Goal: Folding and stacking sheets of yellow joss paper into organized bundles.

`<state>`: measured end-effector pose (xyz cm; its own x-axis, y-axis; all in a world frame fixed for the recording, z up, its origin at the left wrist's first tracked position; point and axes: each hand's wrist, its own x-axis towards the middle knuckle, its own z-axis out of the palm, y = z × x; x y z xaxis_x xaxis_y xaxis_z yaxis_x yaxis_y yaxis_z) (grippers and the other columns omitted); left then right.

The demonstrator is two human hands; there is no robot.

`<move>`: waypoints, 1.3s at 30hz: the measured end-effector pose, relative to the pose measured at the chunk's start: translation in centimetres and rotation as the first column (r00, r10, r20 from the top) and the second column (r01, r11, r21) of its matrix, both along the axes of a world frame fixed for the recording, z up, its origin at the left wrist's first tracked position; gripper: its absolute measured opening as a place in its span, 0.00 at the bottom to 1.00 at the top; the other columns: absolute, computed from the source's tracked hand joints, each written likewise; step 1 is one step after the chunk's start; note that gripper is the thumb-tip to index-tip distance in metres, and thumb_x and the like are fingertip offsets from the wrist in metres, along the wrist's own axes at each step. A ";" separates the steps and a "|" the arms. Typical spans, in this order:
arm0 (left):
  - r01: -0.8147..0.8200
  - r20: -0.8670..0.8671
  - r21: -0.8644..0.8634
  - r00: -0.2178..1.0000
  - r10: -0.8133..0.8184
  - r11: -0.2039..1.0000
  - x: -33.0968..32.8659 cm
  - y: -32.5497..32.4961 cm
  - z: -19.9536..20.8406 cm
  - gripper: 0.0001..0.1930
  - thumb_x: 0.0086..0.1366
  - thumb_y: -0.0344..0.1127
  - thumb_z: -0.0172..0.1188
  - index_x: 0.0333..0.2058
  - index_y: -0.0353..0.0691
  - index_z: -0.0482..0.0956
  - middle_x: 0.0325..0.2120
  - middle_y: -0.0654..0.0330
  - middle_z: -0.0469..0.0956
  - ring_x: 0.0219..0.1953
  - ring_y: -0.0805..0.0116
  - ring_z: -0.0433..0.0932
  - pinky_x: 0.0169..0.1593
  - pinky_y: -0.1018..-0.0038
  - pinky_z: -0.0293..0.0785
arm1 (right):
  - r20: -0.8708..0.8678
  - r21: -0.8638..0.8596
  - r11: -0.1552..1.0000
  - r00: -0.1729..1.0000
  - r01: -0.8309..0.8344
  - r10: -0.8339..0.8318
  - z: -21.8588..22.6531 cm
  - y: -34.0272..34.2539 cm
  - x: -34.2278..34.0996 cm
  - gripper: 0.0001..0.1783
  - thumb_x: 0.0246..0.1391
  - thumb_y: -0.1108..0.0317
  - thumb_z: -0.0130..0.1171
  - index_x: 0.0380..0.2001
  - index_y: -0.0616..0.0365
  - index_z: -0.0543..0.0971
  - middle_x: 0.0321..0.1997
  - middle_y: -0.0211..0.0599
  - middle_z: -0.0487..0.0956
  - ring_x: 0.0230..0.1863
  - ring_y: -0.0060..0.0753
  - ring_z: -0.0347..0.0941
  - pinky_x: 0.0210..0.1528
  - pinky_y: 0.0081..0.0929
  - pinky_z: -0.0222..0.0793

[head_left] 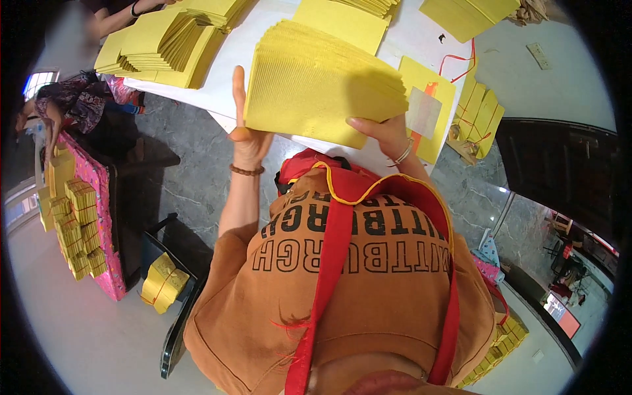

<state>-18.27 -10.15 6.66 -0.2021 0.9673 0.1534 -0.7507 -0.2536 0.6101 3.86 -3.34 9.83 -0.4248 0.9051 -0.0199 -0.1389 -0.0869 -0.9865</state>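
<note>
A thick, fanned stack of yellow paper sheets (316, 89) is held up in front of me over the white table, its layered edges showing. My right hand (388, 136) grips its lower right corner, thumb on the near face and the other fingers hidden behind. My left hand (250, 141) supports the lower left corner. One finger points straight up along the side, while the rest are partly covered by the stack. Behind it lies more yellow paper (345, 23) on the table. A yellow sheet with an orange strip and a pale label (424, 112) lies beside my right hand.
Yellow paper piles (168, 46) cover the white table's (276, 13) left side, near another person's arm (118, 20). A pink-covered table (108, 243) at left bears several tied bundles (79, 204). A black chair (174, 329) holds a bundle. More bundles (477, 115) sit right.
</note>
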 end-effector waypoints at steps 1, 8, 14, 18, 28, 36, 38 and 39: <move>0.051 -0.154 -0.022 0.987 -0.054 0.998 -0.6 0.1 1.0 0.62 0.35 0.60 0.68 0.62 0.50 0.33 0.60 0.57 0.50 0.60 0.60 0.53 0.60 0.62 0.53 | 0.031 -0.011 0.999 0.999 -0.034 0.034 0.4 0.1 0.6 0.46 0.28 0.70 0.71 0.51 0.58 0.56 0.48 0.37 0.66 0.50 0.29 0.64 0.51 0.30 0.63; 0.115 -0.734 -0.133 0.656 -0.175 0.985 -1.9 1.1 2.1 0.72 0.29 0.40 0.77 0.61 0.49 0.23 0.60 0.53 0.50 0.62 0.61 0.49 0.61 0.63 0.52 | 0.282 0.340 0.924 0.956 -0.175 0.077 1.2 1.2 2.2 0.51 0.27 0.67 0.73 0.55 0.56 0.53 0.50 0.39 0.64 0.54 0.34 0.61 0.54 0.30 0.59; 0.126 -0.706 -0.265 0.650 -0.281 0.956 -2.1 2.2 0.3 0.65 0.36 0.34 0.73 0.61 0.45 0.25 0.59 0.50 0.52 0.61 0.61 0.52 0.63 0.65 0.47 | 0.276 0.534 0.825 0.960 -0.184 0.035 -5.9 1.5 1.6 0.47 0.29 0.65 0.72 0.52 0.56 0.54 0.50 0.40 0.63 0.52 0.34 0.62 0.54 0.29 0.59; 0.094 -0.918 -0.245 0.298 -0.262 0.965 -3.7 3.7 -6.1 0.59 0.39 0.36 0.72 0.61 0.37 0.35 0.57 0.49 0.55 0.60 0.62 0.54 0.61 0.69 0.51 | 0.342 0.435 0.883 0.939 -0.179 0.022 -11.4 1.5 0.7 0.43 0.33 0.68 0.70 0.51 0.57 0.55 0.49 0.41 0.63 0.51 0.35 0.62 0.54 0.29 0.58; 0.172 -0.876 -0.187 0.417 -0.243 0.967 -4.5 2.1 -1.6 0.71 0.27 0.54 0.74 0.61 0.39 0.29 0.59 0.46 0.47 0.62 0.53 0.48 0.63 0.61 0.45 | 0.593 0.311 0.898 0.802 -0.312 0.073 1.5 1.9 0.8 0.42 0.27 0.62 0.69 0.49 0.57 0.62 0.43 0.40 0.69 0.47 0.38 0.65 0.49 0.30 0.62; 0.235 -0.977 -0.102 0.160 -0.142 0.967 -0.1 3.7 0.4 0.66 0.32 0.50 0.74 0.61 0.39 0.31 0.57 0.44 0.53 0.60 0.48 0.49 0.61 0.57 0.47 | 0.828 0.466 0.653 0.554 -0.597 -0.084 3.7 2.1 -1.6 0.39 0.27 0.57 0.63 0.49 0.55 0.64 0.39 0.43 0.71 0.42 0.47 0.67 0.46 0.36 0.63; 0.214 -0.934 -0.161 0.282 -0.219 0.963 -0.5 3.3 -0.4 0.59 0.37 0.42 0.73 0.61 0.39 0.36 0.55 0.47 0.56 0.59 0.53 0.53 0.60 0.62 0.51 | 0.846 0.423 0.648 0.533 -0.633 -0.032 3.5 1.9 -1.7 0.52 0.25 0.50 0.67 0.56 0.56 0.57 0.51 0.48 0.66 0.54 0.49 0.60 0.57 0.38 0.53; 0.198 -0.941 -0.153 0.270 -0.203 0.968 -0.5 3.1 -0.1 0.56 0.38 0.40 0.72 0.60 0.39 0.40 0.54 0.49 0.58 0.58 0.57 0.56 0.59 0.65 0.54 | 0.847 0.422 0.653 0.531 -0.629 -0.036 3.2 1.7 -0.9 0.52 0.25 0.50 0.67 0.56 0.56 0.57 0.51 0.48 0.66 0.54 0.49 0.60 0.57 0.38 0.53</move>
<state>-18.74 -7.07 6.57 0.2816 0.9554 0.0889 0.3223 -0.1814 0.9291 2.93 -1.60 12.98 -0.7835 0.6212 0.0155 0.5414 0.6945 -0.4739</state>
